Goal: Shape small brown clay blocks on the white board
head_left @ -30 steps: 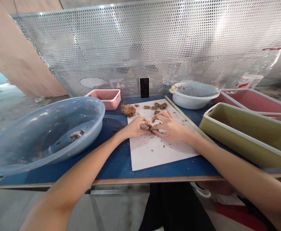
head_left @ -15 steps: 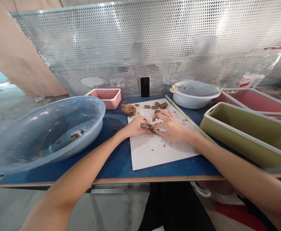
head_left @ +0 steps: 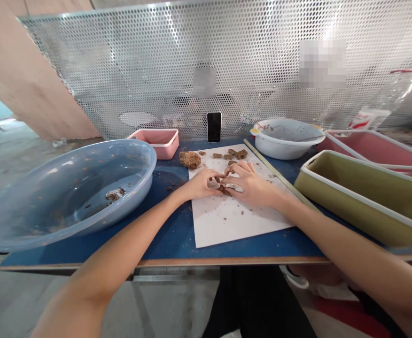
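Note:
Both my hands rest on a white board lying on the blue table. My left hand and my right hand meet fingertip to fingertip, pinching a small brown piece of clay between them. Both hands are closed on it. A rough brown clay lump sits at the board's far left corner. Several small shaped clay pieces lie along the board's far edge.
A large blue basin stands at the left. Behind are a pink tub, an upright phone and a white bowl. A thin stick lies right of the board. A green trough and a pink tray stand right.
My hands have stayed at the same spot on the board, with fingers shifting slightly on the clay piece. The view has drifted a little.

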`<state>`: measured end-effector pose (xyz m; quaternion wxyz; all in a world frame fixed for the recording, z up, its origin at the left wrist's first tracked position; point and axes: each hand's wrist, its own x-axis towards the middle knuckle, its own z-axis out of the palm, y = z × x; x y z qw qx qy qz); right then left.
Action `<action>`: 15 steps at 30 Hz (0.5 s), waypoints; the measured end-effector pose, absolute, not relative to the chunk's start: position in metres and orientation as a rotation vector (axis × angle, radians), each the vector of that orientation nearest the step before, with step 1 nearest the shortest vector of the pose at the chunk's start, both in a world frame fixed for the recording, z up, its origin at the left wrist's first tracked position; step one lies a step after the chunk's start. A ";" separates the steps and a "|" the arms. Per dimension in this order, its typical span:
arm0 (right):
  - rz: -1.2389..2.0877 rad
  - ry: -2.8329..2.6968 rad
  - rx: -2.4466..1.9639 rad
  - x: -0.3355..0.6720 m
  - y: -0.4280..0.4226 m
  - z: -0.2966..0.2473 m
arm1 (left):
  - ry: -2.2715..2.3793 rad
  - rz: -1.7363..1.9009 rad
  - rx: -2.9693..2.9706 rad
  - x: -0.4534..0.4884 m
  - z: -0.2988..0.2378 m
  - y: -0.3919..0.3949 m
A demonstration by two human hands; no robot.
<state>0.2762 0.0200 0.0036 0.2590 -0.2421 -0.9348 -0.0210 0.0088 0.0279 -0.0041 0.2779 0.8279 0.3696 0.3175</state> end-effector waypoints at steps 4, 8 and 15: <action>-0.063 -2.475 -0.675 0.281 0.022 0.006 | 1.006 0.890 2.215 -0.002 0.003 0.025; -0.060 -2.481 -0.693 0.282 0.021 0.009 | 1.024 0.943 2.209 -0.007 0.005 0.022; -0.091 -2.543 -0.640 0.270 0.010 0.005 | 1.140 0.996 2.128 0.001 -0.006 0.023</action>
